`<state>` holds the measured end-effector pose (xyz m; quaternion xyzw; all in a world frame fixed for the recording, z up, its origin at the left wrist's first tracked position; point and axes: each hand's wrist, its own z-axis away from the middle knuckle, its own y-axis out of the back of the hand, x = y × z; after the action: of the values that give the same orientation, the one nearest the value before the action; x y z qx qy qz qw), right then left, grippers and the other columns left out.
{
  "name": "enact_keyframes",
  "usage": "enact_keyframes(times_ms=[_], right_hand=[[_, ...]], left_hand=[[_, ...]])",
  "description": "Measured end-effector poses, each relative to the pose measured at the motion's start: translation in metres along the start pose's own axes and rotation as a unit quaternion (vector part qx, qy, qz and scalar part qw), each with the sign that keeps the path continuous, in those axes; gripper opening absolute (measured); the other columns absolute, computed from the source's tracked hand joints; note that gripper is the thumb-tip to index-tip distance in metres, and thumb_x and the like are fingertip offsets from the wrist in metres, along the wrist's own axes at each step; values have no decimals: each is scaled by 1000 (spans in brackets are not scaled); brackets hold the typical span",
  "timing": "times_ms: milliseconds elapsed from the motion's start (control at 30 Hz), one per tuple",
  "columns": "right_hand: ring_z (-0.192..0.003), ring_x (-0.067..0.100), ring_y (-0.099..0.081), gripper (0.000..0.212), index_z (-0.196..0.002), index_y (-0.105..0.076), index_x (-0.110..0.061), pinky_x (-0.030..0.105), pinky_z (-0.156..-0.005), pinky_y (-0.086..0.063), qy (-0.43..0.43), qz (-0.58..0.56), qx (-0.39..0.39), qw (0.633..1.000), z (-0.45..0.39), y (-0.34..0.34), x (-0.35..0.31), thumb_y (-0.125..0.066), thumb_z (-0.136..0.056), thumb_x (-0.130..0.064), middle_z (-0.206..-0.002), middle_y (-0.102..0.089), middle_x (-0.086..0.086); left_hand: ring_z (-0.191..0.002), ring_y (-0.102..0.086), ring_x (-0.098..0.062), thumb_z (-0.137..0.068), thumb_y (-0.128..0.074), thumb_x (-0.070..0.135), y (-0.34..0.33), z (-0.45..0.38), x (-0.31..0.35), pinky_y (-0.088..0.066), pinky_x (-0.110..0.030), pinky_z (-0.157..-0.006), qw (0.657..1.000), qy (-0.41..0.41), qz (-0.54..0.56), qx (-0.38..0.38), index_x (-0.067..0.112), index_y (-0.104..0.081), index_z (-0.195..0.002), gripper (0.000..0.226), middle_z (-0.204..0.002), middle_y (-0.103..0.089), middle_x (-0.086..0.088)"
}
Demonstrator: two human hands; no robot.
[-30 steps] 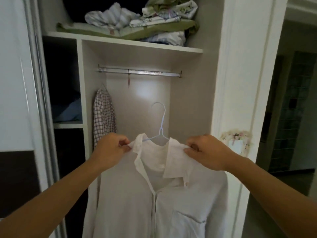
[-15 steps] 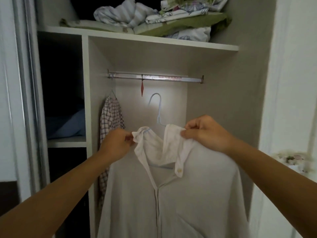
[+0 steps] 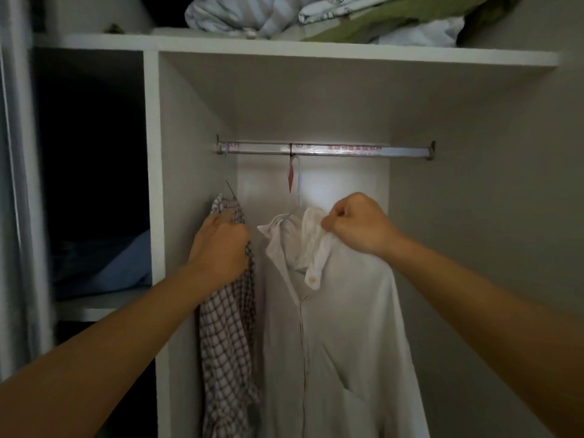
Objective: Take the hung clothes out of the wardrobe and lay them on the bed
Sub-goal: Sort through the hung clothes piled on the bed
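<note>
Judging early stage: my left hand (image 3: 221,245) clutches checked cotton shirt (image 3: 227,336), right hand (image 3: 357,226) pinches white button-up shirt (image 3: 341,343) collar; both w/ hangers near metal rail (image 3: 325,150), bed unseen.

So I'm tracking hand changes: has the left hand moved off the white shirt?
Yes: the left hand went left from the white shirt onto the checked shirt.

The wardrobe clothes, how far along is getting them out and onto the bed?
Nothing looks finished: no bed or laid-out garment is in view. In hand: the right hand pinches the white shirt at its collar, its hanger hook up by the rail; whether it is hooked on is unclear. The left hand grips the checked shirt hanging beside it. Left: carrying both to the bed.
</note>
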<state>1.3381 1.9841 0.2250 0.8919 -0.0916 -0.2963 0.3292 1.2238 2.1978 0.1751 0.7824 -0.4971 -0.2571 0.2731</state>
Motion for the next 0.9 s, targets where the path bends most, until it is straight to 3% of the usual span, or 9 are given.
enact_keyframes(times_ms=[67,133,200,333,400,500,600,733,900], right_hand=[[-59,20,-46,30,-65,-59,11,27,-53,-32,-6,16,4,1000,-19,-10,-6,-62,-83,-13,-61,-45,12],[-51,18,-38,36,-51,-43,-3,26,-47,-28,-8,38,16,999,-35,-21,-17,-59,-83,-11,-53,-36,5],[-47,15,-35,39,-52,-35,-11,25,-45,-27,-3,58,29,998,-51,-33,-31,-57,-84,-10,-52,-33,1],[-53,15,-41,33,-58,-36,-12,24,-47,-30,16,70,53,996,-80,-48,-62,-56,-84,-8,-60,-40,1],[-53,14,-38,34,-59,-34,-14,24,-50,-30,29,75,69,994,-95,-54,-77,-56,-84,-7,-61,-38,0],[-53,11,-36,36,-59,-33,-16,23,-46,-28,36,77,86,993,-115,-62,-93,-58,-83,-6,-61,-37,-1],[-55,11,-39,35,-61,-35,-15,23,-45,-30,23,75,81,994,-130,-73,-98,-59,-84,-5,-63,-40,0],[-54,11,-40,33,-62,-37,-15,22,-46,-30,-2,71,81,994,-143,-94,-98,-60,-84,-7,-63,-41,0],[-54,10,-41,34,-61,-38,-14,20,-43,-27,-17,75,47,996,-144,-114,-96,-58,-88,-7,-64,-41,1]], left_hand=[[-111,-52,-26,-79,-58,13,-3,-9,-2,-28,-31,-107,1000,11,-10,-11,10,-71,-85,14,-103,-65,-12],[-118,-49,-26,-82,-57,17,-6,-15,-2,-26,-32,-110,999,15,-42,-23,12,-70,-94,18,-113,-63,-11],[-127,-45,-29,-84,-57,16,-6,-20,-3,-23,-35,-114,996,25,-76,-45,11,-68,-102,21,-124,-60,-15],[-115,-56,-28,-85,-56,10,5,-31,-9,-39,-30,-93,997,46,-45,-36,11,-60,-82,6,-111,-64,-13],[-107,-59,-28,-86,-56,10,9,-34,-14,-41,-29,-79,997,56,-19,-39,11,-48,-70,18,-106,-64,-13],[-104,-59,-28,-86,-55,9,14,-40,-21,-46,-32,-75,997,52,9,-55,12,-40,-69,23,-108,-63,-15],[-79,-58,-21,-87,-55,7,18,-46,-31,-42,-30,-62,997,53,11,-49,14,-39,-63,30,-96,-64,-12],[-74,-54,-19,-88,-56,10,21,-50,-35,-41,-29,-60,997,55,22,-43,15,-38,-63,32,-91,-64,-10],[-83,-61,-22,-90,-58,13,21,-49,-35,-41,-30,-63,997,57,27,-50,13,-50,-83,11,-101,-64,-11]])
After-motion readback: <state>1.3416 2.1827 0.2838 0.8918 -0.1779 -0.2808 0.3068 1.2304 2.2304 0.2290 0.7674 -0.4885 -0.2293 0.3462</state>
